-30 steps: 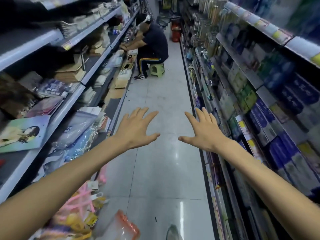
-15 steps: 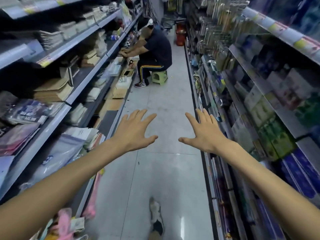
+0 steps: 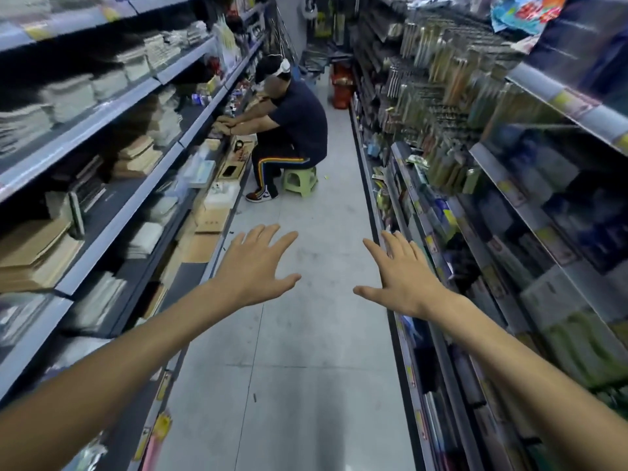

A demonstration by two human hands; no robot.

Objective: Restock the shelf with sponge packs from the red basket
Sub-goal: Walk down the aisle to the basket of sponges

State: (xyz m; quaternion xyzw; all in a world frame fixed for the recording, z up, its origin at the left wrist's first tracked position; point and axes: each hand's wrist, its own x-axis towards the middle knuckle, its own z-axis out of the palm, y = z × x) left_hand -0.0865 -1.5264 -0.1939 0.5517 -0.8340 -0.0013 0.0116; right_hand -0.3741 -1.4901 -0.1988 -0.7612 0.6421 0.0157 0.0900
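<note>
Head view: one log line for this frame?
left hand: open, empty | right hand: open, empty | red basket: far end of aisle | seated person: ahead left, on stool

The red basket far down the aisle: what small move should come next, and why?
Probably step forward along the aisle: both the left hand and right hand are open and empty, and the red plastic basket stands far off on the floor, beyond the seated person.
</note>
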